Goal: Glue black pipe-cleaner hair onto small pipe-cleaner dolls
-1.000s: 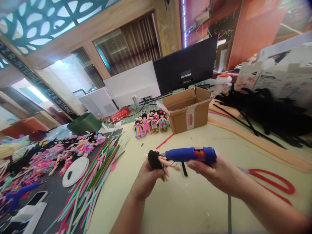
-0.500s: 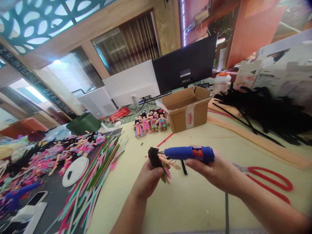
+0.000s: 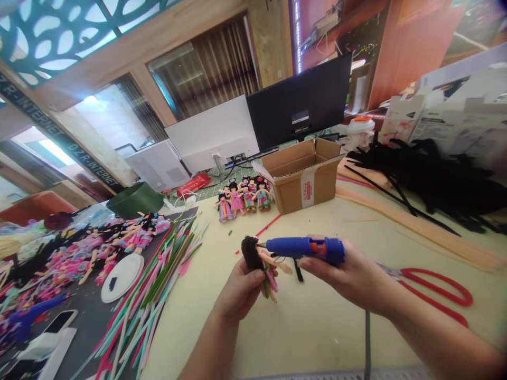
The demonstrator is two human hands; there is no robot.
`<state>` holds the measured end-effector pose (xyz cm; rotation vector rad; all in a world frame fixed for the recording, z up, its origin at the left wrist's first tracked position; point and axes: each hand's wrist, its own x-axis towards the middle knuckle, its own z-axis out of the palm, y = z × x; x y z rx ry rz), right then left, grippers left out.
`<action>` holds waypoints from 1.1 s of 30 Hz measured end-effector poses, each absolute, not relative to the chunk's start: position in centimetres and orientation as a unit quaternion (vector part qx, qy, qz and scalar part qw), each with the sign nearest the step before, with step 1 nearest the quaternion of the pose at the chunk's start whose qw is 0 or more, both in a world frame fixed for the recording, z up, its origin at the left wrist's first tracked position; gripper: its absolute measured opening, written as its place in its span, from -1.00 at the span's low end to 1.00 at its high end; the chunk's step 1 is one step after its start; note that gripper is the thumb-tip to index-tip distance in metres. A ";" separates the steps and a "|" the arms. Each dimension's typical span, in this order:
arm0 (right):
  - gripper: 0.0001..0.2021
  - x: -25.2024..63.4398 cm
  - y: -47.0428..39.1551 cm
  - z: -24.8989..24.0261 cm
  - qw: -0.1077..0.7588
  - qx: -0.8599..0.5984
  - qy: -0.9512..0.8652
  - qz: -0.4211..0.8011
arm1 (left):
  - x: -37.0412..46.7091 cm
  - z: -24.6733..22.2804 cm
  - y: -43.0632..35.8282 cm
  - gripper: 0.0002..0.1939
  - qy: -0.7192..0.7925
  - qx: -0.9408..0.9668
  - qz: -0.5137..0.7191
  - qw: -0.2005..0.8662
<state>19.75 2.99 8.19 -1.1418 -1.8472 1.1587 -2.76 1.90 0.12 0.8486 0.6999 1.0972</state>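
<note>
Between the thumb and fingers of my left hand (image 3: 242, 287) is a small pipe-cleaner doll (image 3: 252, 254) with black hair, pale limbs and a pink and green body. My right hand (image 3: 348, 272) is wrapped round a blue hot glue gun (image 3: 293, 247), its metal nozzle pointing left. The nozzle tip meets the doll's black hair; whether glue comes out cannot be made out. Just below the gun a short black strip (image 3: 298, 272) lies on the table. Red-handled scissors (image 3: 431, 282) rest beside my right forearm.
Several finished dolls (image 3: 243, 196) stand beside an open cardboard box (image 3: 307, 184). Colourful pipe cleaners (image 3: 158, 285) and a white round lid (image 3: 122, 278) lie left, near a second blue glue gun (image 3: 34, 316). Black pipe cleaners (image 3: 431, 179) are heaped at right.
The glue gun and my right hand have shifted very slightly left. My left hand keeps its hold on the doll, and the nozzle remains at the hair.
</note>
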 end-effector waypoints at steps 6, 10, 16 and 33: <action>-0.69 19.7 3.0 8.2 0.336 -0.435 -0.710 0.440 | -2.8 -0.1 2.0 -0.56 0.307 0.382 0.492 0.719; -0.72 19.7 3.0 8.1 0.345 -0.439 -0.708 0.433 | -2.7 0.1 1.9 -0.57 0.301 0.386 0.487 0.724; -0.75 19.6 2.9 8.1 0.354 -0.447 -0.708 0.416 | -2.6 0.2 1.7 -0.56 0.297 0.378 0.490 0.727; -0.74 19.7 2.9 8.5 0.327 -0.465 -0.716 0.405 | -2.7 0.2 1.7 -0.56 0.297 0.381 0.483 0.730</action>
